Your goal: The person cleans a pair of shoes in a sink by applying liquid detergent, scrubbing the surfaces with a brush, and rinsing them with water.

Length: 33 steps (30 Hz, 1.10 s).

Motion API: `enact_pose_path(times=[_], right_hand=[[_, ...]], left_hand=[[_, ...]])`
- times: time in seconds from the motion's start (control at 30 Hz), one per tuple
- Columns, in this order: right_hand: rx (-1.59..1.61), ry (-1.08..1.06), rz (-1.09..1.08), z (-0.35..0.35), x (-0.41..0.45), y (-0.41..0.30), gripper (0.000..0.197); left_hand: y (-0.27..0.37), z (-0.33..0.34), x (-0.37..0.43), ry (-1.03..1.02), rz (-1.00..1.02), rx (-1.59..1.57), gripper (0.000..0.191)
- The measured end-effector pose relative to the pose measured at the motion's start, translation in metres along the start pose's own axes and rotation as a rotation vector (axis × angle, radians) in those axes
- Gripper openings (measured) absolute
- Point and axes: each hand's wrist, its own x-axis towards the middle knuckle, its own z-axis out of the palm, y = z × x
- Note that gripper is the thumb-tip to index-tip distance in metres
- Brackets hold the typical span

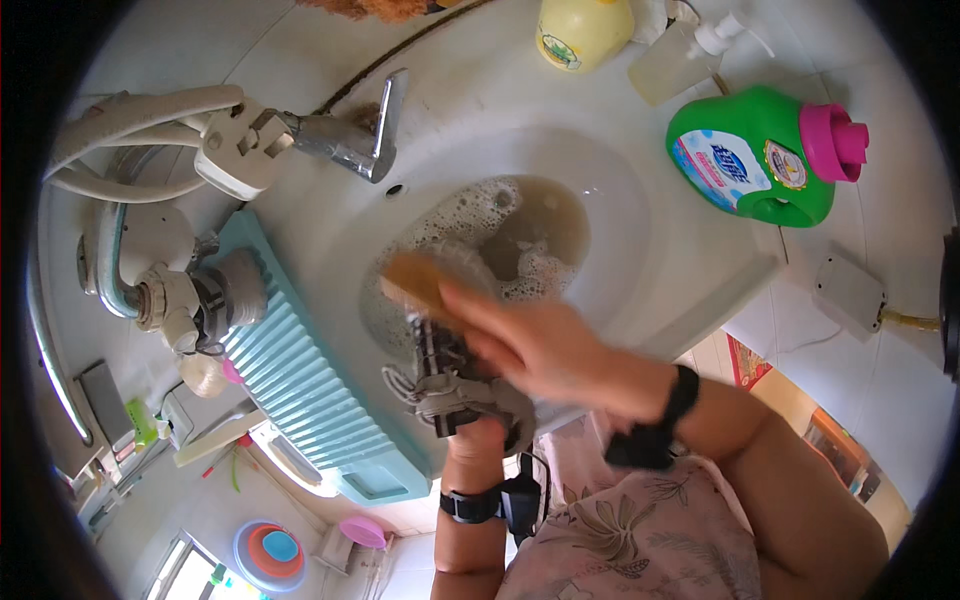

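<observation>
My right hand (532, 345) grips a wooden scrubbing brush (420, 281), blurred by motion, over the toe end of a grey lace-up shoe (469, 394). Inside the shoe's opening is my left hand (480, 436), its fingers hidden by the shoe, holding it at the near side of the basin. Loose laces and dark trim show on the shoe. Beyond the brush, the white washbasin (622, 172) holds murky brown water (540, 217) with soap foam (480, 206) along its edge.
A ribbed teal washboard (315, 375) leans along the basin's left side. The chrome faucet (360, 146) stands behind the bowl, near a white plug adapter (244, 146) and hoses. A green detergent bottle (750, 161), pump bottle (675, 64) and yellow bottle (585, 34) stand at the right.
</observation>
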Motion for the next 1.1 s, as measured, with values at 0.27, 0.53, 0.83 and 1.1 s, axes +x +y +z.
enact_pose_path(times=[0.27,0.53,0.83,1.1], right_hand=[[-0.134,0.125,-0.052,-0.009,0.038,0.016,0.038],[-0.178,0.093,-0.106,-0.013,0.032,0.02,0.044],[-0.08,0.081,-0.003,-0.018,0.017,0.011,0.047],[-0.003,-0.05,-0.011,-0.018,-0.032,0.0,0.044]], left_hand=[[-0.026,-0.037,-0.005,0.162,-0.109,-0.05,0.059],[-0.016,-0.012,-0.001,0.066,-0.043,-0.051,0.054],[-0.016,-0.026,-0.015,0.047,-0.118,-0.09,0.053],[-0.007,-0.039,-0.01,0.032,-0.162,-0.166,0.052]])
